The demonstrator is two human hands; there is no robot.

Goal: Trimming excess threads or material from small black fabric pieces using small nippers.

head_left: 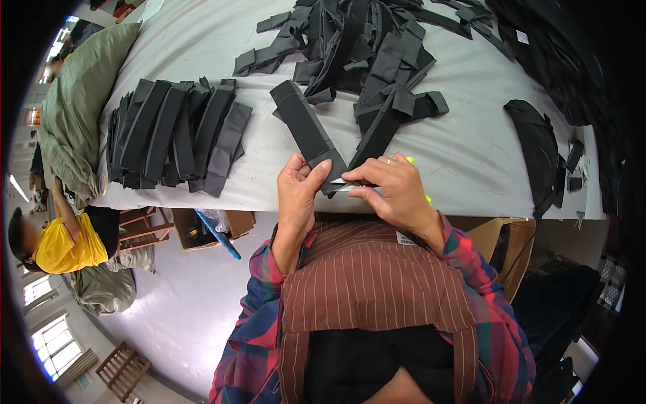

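My left hand [300, 185] pinches the near end of a black fabric strip [306, 128], thumb on top. The strip slants away to the far left over the pale table. In my right hand [396, 187] is a pair of thread snips [342, 184]. Their silver blades lie at the strip's near end, close to my left thumb, and bits of yellow-green handle show past my fingers. Another black strip [377, 138] runs from near the snips toward the loose heap of black strips [350, 44]. My palm hides most of the snips.
A row of stacked black strips [175, 135] lies at left on the pale table [464, 155]. Black fabric pieces [535, 148] are at right. A green cloth bundle [91, 101] sits at the left edge. Below stands a cardboard box [242, 225]. A person in yellow [70, 242] is beyond.
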